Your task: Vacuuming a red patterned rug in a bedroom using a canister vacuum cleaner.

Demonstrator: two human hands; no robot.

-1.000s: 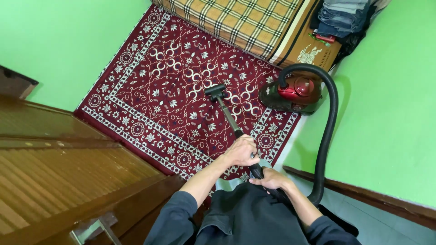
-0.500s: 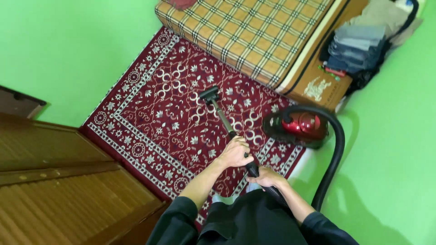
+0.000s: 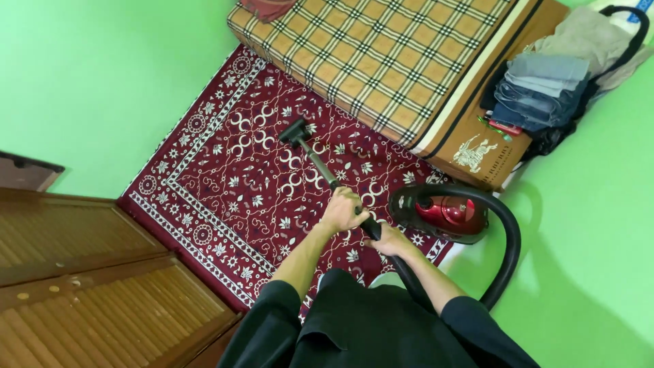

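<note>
1. Head view looked down on a person in dark sleeves who gripped a vacuum wand [image 3: 320,163] with both hands over a red patterned rug [image 3: 225,177].
2. The left hand [image 3: 343,210] was wrapped around the wand's near end, fingers curled tight on the tube.
3. The right hand [image 3: 390,240] held the black handle just behind the left, closed around it where the hose [image 3: 507,252] joined.
4. The wand ran from the hands toward the far left, and its black floor nozzle [image 3: 294,131] rested on the rug near the mattress edge.
5. A red canister vacuum [image 3: 443,212] sat on the rug's right border, just right of the hands, with the hose arching from its top out to the right and back to the handle.
6. A plaid mattress [image 3: 381,54] lay along the far side of the rug.
7. Folded clothes [image 3: 538,88] were stacked at the far right beside the mattress.
8. A wooden louvred door [image 3: 88,272] stood at the near left against the green wall [image 3: 102,75].
</note>
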